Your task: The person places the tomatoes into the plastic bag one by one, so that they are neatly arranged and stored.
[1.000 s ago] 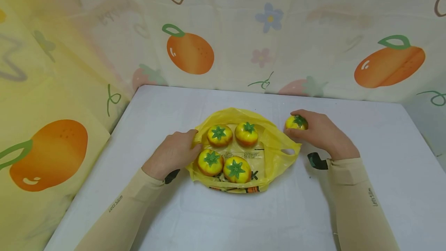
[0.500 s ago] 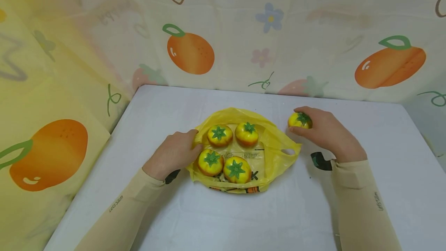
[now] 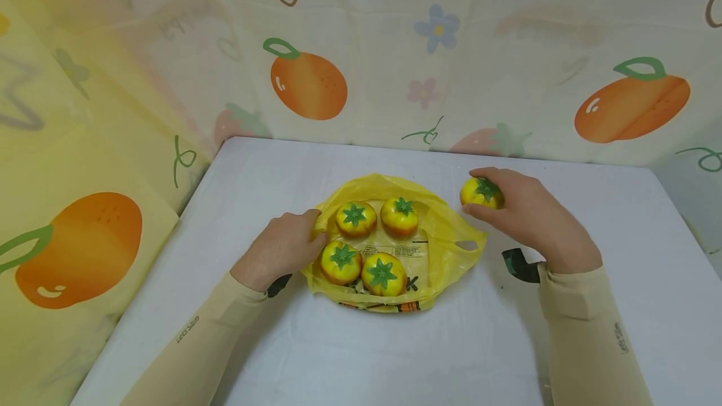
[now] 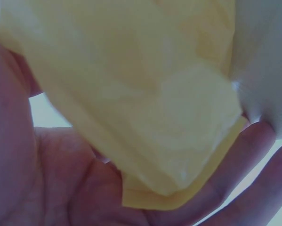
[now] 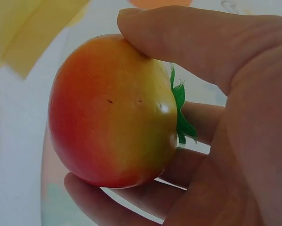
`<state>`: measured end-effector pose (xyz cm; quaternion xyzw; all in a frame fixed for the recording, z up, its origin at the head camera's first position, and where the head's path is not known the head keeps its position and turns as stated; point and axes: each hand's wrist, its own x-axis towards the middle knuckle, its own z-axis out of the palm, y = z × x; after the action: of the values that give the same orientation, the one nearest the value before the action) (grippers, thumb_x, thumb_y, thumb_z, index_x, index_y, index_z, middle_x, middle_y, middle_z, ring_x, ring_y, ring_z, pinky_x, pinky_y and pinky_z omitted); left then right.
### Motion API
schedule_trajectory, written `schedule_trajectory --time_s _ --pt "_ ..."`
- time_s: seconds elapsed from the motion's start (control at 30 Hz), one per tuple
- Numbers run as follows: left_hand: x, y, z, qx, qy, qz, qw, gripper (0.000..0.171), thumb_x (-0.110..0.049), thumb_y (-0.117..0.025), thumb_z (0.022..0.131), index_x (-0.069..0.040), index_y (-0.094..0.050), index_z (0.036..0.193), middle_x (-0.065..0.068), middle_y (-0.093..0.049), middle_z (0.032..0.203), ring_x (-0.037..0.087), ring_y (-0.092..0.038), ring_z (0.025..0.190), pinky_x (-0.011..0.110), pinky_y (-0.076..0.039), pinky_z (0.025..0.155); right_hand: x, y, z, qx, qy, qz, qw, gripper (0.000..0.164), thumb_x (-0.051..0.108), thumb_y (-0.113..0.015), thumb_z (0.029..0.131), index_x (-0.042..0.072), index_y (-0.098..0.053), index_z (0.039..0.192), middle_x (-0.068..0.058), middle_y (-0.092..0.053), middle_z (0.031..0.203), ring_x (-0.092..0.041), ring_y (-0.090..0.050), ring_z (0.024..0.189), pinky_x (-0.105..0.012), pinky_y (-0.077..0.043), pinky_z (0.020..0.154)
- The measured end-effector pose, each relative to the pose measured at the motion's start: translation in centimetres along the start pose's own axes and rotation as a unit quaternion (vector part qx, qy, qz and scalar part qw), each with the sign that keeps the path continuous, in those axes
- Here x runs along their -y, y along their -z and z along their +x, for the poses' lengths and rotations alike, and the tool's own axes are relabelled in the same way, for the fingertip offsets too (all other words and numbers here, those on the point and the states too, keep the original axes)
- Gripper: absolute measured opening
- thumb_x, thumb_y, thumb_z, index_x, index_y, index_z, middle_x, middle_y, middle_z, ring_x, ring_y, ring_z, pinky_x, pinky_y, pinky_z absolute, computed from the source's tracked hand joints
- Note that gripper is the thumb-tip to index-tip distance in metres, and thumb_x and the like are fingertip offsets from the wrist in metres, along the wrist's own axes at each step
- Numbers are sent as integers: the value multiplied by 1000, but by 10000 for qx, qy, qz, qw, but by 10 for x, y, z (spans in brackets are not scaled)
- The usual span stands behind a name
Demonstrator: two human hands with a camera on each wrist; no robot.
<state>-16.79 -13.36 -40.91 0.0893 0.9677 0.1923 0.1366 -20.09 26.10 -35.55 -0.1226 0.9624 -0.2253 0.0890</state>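
A yellow plastic bag (image 3: 451, 268) lies spread on the table, its mouth facing up. Several artificial tomatoes, such as the front one (image 3: 384, 274), sit inside it with green star-shaped leaves upward. My left hand (image 3: 284, 248) holds the bag's left edge between thumb and fingers; the left wrist view has the yellow film (image 4: 145, 108) across the palm. Beyond the bag's right end, my right hand (image 3: 527, 215) grips another tomato (image 3: 476, 193) from the right. Seen from the right wrist, this tomato (image 5: 108, 113) is red shading to yellow, with thumb and fingertips around its sides.
The white-covered table (image 3: 361, 362) ends at the back against a printed curtain (image 3: 372, 30) with fruit and flower pictures. More of this cloth (image 3: 68, 143) hangs along the left side. A handle hole is at the bag's right end.
My right hand has lifted the tomato off the table, moving it first slightly right and away, then back a little left. The left hand and the bag stay in place.
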Motion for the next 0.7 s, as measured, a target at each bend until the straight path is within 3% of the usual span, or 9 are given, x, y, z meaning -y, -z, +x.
schedule_trajectory --time_s 0.33,0.7 --pt "0 -2 0 23 18 18 10000 33 -30 -55 106 -4 -61 126 7 -63 78 21 -59 60 31 -47 57 20 -6 -4 187 250 42 9995 70 46 -76 100 15 -52 158 -11 -59 154 -33 -57 133 -61 -47 116" --pt "0 -2 1 98 82 -11 9999 38 -31 -55 107 -3 -60 132 7 -62 75 20 -58 56 30 -47 54 33 -14 -4 303 481 23 9984 69 42 -77 100 14 -52 158 -12 -57 158 -35 -53 144 -62 -41 123"
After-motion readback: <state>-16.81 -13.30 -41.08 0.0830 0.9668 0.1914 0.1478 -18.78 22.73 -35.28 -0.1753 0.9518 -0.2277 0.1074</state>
